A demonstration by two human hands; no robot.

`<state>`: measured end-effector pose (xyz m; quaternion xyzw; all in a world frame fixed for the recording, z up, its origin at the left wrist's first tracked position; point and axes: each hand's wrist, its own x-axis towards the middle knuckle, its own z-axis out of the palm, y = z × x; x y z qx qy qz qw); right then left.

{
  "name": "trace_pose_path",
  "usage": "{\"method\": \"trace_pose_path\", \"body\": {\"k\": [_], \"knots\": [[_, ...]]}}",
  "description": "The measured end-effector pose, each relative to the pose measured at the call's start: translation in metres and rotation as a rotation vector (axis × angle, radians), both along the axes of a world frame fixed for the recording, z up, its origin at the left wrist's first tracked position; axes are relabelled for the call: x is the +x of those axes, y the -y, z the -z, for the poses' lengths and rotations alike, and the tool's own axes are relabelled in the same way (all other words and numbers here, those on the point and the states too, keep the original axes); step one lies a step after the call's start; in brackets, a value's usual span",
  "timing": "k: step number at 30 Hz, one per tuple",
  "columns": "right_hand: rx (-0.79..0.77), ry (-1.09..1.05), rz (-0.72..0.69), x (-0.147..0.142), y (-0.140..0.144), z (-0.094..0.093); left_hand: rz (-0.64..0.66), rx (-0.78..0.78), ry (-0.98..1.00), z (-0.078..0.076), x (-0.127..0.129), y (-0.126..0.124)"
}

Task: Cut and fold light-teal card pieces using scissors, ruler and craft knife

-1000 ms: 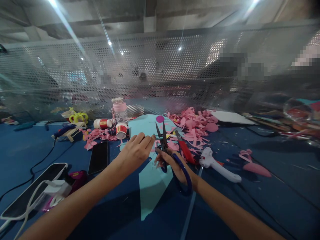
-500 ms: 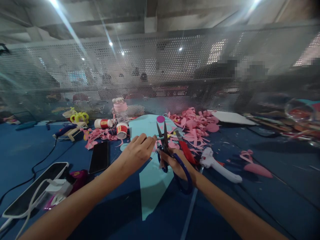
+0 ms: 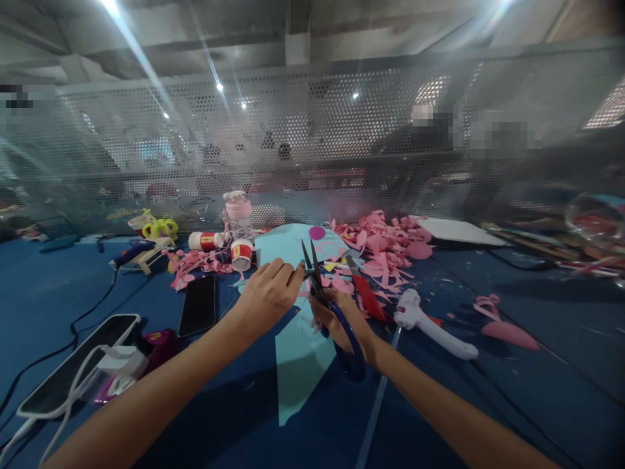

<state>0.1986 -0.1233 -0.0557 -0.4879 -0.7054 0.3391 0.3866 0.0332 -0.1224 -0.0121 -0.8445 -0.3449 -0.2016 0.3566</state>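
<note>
Head view shows both hands meeting over the middle of the blue desk [image 3: 488,404]. The left hand [image 3: 266,299] pinches the upper edge of a light blue paper sheet [image 3: 297,358] between thumb and fingers [image 3: 293,273], closed tight on it. The right hand [image 3: 342,319] grips blue-handled scissors [image 3: 325,303], its fingers threaded through the loops; the blades stand slightly apart, tips pointing away toward the far edge of the desk. The blades sit just right of the left fingertips, almost touching them, so the paper edge lies between the two hands. The sheet's long axis runs from the hands back toward the near edge, hanging below both wrists. The left hand is nearer to the paper's held edge; the right meets it only through the blades.

Behind the hands lies a larger blue sheet [image 3: 283,244] and a heap of pink paper scraps [image 3: 385,247]. A white glue gun [image 3: 430,326] lies to the right, red-handled scissors [image 3: 366,296] just beside the right hand, and a dark phone [image 3: 198,314] to the left.
</note>
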Motion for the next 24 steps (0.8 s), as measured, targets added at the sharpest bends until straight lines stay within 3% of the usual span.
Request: {"method": "trace_pose_path", "body": {"k": [7, 14, 24], "knots": [[-0.004, 0.01, -0.05, 0.001, 0.001, -0.003, 0.101, -0.139, 0.098, 0.005, -0.004, -0.006], [-0.011, -0.025, -0.048, 0.0, 0.004, -0.002, 0.129, -0.277, 0.052, -0.002, -0.006, -0.008], [-0.029, -0.044, -0.037, 0.002, 0.001, 0.002, 0.098, -0.286, -0.01, -0.008, -0.002, -0.001]]}}
